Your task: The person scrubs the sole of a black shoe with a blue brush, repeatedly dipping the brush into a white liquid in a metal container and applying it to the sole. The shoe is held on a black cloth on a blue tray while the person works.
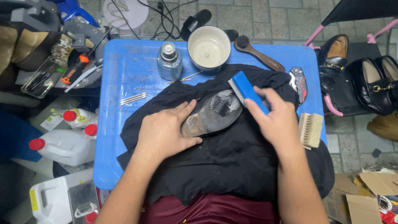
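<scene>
A shoe (213,114) lies sole-up on a black cloth (224,161) spread over a blue table (128,79). The sole is worn and grey, with a dark wet patch near its toe end. My left hand (163,132) presses on the heel end of the shoe and holds it down. My right hand (275,120) grips a blue-handled brush (246,91) with white bristles, which rest at the toe end of the sole.
A white bowl (208,47), a glass bottle (169,62), a wooden-handled brush (259,54) and a pale bristle brush (311,129) lie on the table. Black loafers (373,83) stand at right. White jugs with red caps (62,143) and tools (74,68) crowd the left.
</scene>
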